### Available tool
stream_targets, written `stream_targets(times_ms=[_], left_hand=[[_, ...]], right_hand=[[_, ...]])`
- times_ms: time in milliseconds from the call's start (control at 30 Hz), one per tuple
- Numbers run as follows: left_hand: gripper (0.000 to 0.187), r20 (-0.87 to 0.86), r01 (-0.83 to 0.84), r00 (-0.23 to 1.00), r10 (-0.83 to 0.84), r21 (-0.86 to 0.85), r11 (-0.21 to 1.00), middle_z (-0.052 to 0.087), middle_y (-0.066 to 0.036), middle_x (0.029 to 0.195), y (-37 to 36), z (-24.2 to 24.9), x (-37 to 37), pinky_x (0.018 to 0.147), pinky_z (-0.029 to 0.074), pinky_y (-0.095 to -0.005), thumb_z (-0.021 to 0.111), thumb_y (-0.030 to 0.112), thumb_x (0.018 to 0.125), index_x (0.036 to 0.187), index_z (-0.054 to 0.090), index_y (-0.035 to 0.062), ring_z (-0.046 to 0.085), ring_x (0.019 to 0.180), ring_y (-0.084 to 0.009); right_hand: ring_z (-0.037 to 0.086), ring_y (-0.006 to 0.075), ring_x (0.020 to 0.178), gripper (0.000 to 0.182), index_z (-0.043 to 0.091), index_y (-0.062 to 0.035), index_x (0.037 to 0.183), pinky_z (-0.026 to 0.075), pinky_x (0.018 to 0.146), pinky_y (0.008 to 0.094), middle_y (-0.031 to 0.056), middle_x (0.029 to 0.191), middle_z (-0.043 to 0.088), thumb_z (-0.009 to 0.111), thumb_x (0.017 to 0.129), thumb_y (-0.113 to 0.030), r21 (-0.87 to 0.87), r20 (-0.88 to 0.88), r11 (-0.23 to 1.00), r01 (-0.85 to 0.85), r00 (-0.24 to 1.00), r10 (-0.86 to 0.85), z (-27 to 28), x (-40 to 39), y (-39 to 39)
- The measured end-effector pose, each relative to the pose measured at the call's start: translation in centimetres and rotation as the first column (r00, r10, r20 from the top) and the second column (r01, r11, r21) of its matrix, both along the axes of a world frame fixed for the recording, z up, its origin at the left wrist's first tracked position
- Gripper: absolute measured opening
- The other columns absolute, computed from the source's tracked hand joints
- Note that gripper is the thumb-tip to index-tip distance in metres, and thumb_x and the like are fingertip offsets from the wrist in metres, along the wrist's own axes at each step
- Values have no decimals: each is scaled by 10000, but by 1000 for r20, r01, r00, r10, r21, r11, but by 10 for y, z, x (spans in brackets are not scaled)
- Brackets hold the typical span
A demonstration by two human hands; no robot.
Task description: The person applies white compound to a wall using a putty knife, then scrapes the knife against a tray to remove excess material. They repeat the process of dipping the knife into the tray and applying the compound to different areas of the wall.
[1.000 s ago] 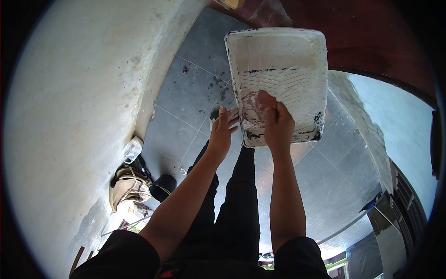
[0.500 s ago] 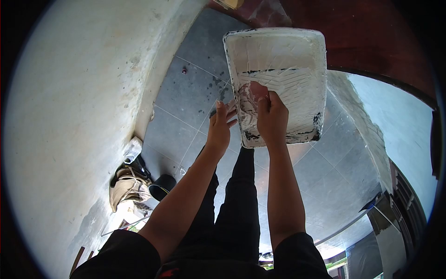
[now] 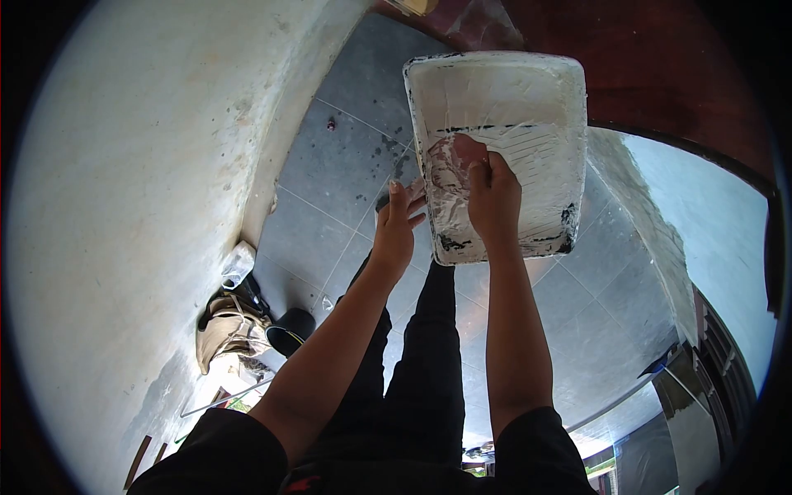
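Observation:
A paint tray (image 3: 499, 87), smeared with white and marked with black patches, is in front of me, its ribbed floor showing. My right hand (image 3: 497, 198) is closed on a flat pinkish piece (image 3: 470, 149) coated partly in white, pressed low over the tray's left side. Thick white smears surround that piece; its exact kind I cannot tell. Just outside the tray's left rim is my left hand (image 3: 398, 223), thumb raised and fingers apart, with the fingertips right at the rim.
Grey floor tiles (image 3: 322, 177) with dark spots lie below. A rough pale wall (image 3: 148, 165) runs along the left. By its foot stand a black bucket (image 3: 290, 330), a beige bag (image 3: 227, 330) and clear plastic (image 3: 238, 264). A dark red surface (image 3: 652, 74) spans the upper right.
The tray and both hands appear slightly further right in view. My right hand has shifted a little with the pinkish piece, which now sits slightly higher in the tray.

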State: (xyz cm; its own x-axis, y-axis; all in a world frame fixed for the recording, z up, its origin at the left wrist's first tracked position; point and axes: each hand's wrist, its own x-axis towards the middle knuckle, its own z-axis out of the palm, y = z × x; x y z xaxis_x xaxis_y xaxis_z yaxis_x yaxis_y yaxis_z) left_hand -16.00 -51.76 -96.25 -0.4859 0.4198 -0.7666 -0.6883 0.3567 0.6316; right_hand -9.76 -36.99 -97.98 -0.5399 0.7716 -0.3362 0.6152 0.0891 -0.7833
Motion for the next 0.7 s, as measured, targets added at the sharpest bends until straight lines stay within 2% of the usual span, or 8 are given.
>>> stream_targets(times_ms=[167,233,267,333,467,567,633,700], left_hand=[[935,-22,24,999,-24,-2,1000,436,-290,1491,-1,-4,1,1178,320,-456,194,708,1012,1503,362,-71,427,1405,-368],[947,-1,28,1000,-28,-19,999,444,-295,1485,-2,-3,0,1179,314,-464,179,712,1009,1501,362,-76,430,1402,-376],[947,-2,27,1000,-27,-17,999,444,-295,1485,-1,-2,-1,1179,314,-464,179,712,1009,1501,362,-76,430,1402,-376],[945,7,35,999,-35,-30,999,452,-298,1479,-1,-1,-1,1180,311,-471,168,707,1011,1499,362,-78,432,1400,-383],[930,-23,24,999,-24,3,1000,458,-291,1478,-2,-7,3,1177,311,-475,175,693,1019,1496,367,-82,431,1402,-380],[853,-42,-11,999,11,-7,1000,487,-231,1482,-3,-7,4,1109,376,-447,229,639,1048,1474,416,-77,473,1370,-325],[835,-49,6,999,-7,-17,1000,484,-231,1484,-3,-7,4,1111,373,-449,238,621,1055,1472,414,-81,469,1375,-330],[839,-53,4,999,-5,-22,1000,480,-235,1487,-2,-7,5,1114,370,-451,238,624,1053,1472,413,-83,469,1375,-334]], right_hand=[[548,237,619,183,626,10,934,461,639,373,143,720,620,569,946,-164,27,-27,999,-37,999,38,4,-2,-2],[547,235,617,181,630,9,941,462,638,374,145,723,623,569,942,-162,-104,-75,994,26,997,-34,10,2,5],[547,235,617,181,630,9,941,462,638,374,145,723,623,569,942,-162,-103,-76,994,24,997,-32,11,3,8],[655,418,751,208,627,14,936,494,690,447,211,821,682,553,953,-180,-82,13,996,26,1000,-25,11,3,11],[660,423,766,223,631,17,934,498,700,455,221,828,683,542,949,-186,-5,-32,1000,8,999,-8,-2,-10,5],[661,434,780,234,631,23,922,500,706,464,238,817,672,531,939,-189,-12,2,1000,0,1000,0,0,-21,9],[542,257,570,201,624,4,887,446,600,390,160,677,598,537,932,-172,64,-43,998,-19,999,22,-3,-24,14],[531,233,576,206,625,4,880,441,601,380,138,672,592,537,934,-174,59,-53,998,-25,998,28,-4,-26,19]])
